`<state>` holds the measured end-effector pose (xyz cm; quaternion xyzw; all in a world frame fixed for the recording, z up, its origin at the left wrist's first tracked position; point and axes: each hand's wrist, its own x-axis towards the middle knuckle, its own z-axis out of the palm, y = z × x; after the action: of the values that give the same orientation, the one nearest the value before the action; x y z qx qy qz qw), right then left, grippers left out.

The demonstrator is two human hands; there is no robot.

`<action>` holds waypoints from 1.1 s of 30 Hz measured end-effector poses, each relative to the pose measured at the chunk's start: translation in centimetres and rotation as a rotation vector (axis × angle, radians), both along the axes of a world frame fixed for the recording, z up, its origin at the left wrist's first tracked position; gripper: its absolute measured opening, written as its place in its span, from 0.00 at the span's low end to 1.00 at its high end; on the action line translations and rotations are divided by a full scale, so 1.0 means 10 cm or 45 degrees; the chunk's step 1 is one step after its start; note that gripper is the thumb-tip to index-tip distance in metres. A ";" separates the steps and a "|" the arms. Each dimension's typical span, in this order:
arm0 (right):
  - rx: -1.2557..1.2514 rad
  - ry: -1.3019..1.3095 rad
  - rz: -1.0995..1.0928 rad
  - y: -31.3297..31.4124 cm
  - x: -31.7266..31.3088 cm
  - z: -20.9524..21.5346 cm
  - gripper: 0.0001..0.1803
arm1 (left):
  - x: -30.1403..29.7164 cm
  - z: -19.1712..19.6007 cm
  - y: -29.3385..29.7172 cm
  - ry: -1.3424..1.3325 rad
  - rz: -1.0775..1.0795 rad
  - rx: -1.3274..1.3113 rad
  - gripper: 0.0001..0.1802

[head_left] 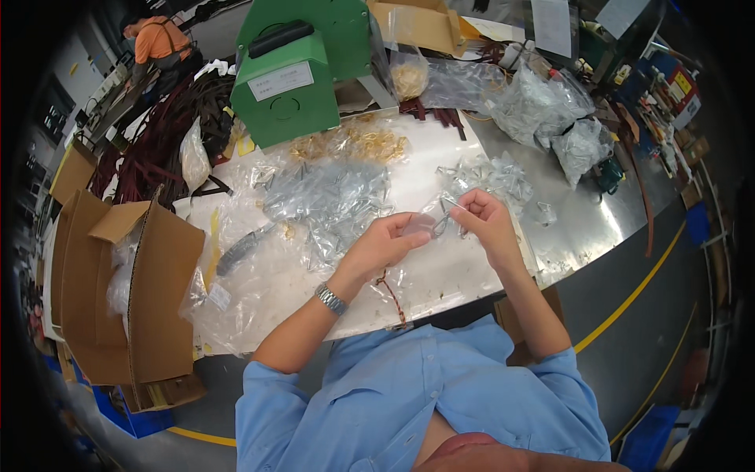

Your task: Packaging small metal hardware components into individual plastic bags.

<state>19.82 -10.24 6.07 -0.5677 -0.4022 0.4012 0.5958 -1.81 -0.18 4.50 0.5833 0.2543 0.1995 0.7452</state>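
In front of me, over the white work surface, both my hands meet at one small clear plastic bag. My left hand, with a metal-band watch at its wrist, pinches the bag's left side. With thumb and fingers closed, my right hand grips a thin metal wire loop at the bag's right side. Whether the loop is inside the bag I cannot tell. Left of my hands lies a pile of clear bags with metal pieces among them. Loose metal loops are heaped just beyond my right hand.
A green machine stands at the back, with gold-coloured pieces before it. An open cardboard box is at the left. Filled plastic bags lie at the far right. Another person bends over work at the far left.
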 end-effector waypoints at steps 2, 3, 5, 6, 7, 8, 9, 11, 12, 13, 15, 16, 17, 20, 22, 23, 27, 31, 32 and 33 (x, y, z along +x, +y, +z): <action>-0.006 0.039 0.103 0.01 -0.05 -0.03 0.06 | 0.04 0.00 -0.03 -0.007 -0.096 -0.133 0.14; -0.008 0.038 0.108 0.01 -0.05 -0.02 0.06 | 0.07 -0.09 -0.04 -0.026 -0.104 -0.173 0.13; -0.019 0.065 0.034 0.02 -0.04 0.01 0.06 | 0.12 -0.14 -0.05 -0.045 -0.117 -0.213 0.13; -0.020 0.064 0.033 0.03 -0.01 -0.01 0.06 | 0.14 -0.16 -0.06 -0.056 -0.109 -0.233 0.13; 0.024 -0.015 -0.015 0.02 0.03 -0.04 0.06 | 0.17 -0.17 -0.08 -0.065 -0.107 -0.257 0.13; 0.067 -0.095 -0.063 0.01 0.05 -0.06 0.06 | 0.17 -0.18 -0.10 -0.065 -0.114 -0.261 0.13; 0.062 -0.096 -0.070 -0.01 0.05 -0.07 0.06 | 0.17 -0.18 -0.12 -0.076 -0.123 -0.242 0.12; 0.131 -0.236 -0.154 -0.01 -0.04 0.02 0.06 | 0.19 -0.20 -0.15 -0.090 -0.127 -0.228 0.12; 0.126 -0.237 -0.153 -0.01 -0.04 0.03 0.06 | 0.20 -0.22 -0.16 -0.106 -0.117 -0.244 0.12; 0.163 -0.229 -0.174 0.00 -0.04 0.04 0.06 | 0.20 -0.24 -0.17 -0.120 -0.106 -0.258 0.12; 0.198 -0.218 -0.189 0.03 -0.10 0.04 0.07 | 0.18 -0.25 -0.17 -0.105 -0.087 -0.207 0.11; 0.107 -0.022 -0.191 0.05 -0.17 0.04 0.10 | 0.17 -0.26 -0.16 -0.094 -0.076 -0.153 0.11; 0.015 0.173 -0.191 0.05 -0.22 0.04 0.13 | 0.16 -0.26 -0.14 -0.095 -0.074 -0.154 0.11; -0.117 0.165 0.165 -0.07 -0.30 -0.31 0.19 | 0.12 -0.27 -0.11 -0.067 0.007 0.030 0.10; -0.104 0.208 0.107 -0.05 -0.32 -0.37 0.19 | 0.12 -0.29 -0.09 -0.113 0.003 0.061 0.10; -0.087 0.249 0.043 -0.04 -0.33 -0.37 0.19 | 0.11 -0.29 -0.09 -0.111 0.000 0.061 0.10; 0.042 0.325 -0.071 0.04 -0.21 -0.29 0.21 | 0.08 -0.34 -0.06 -0.002 -0.073 0.169 0.10; 0.028 0.420 -0.164 0.02 -0.16 -0.30 0.23 | 0.06 -0.19 -0.04 -0.042 0.021 0.181 0.11; 0.017 0.423 -0.174 0.01 -0.17 -0.31 0.23 | 0.05 -0.18 -0.03 -0.040 0.014 0.181 0.11; 0.018 0.426 -0.181 0.00 -0.17 -0.33 0.23 | 0.04 -0.17 -0.02 -0.054 0.048 0.084 0.11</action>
<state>18.08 -10.22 2.82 -0.5157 -0.2591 0.4440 0.6854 -1.41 -0.38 2.78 0.5984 0.2425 0.2342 0.7268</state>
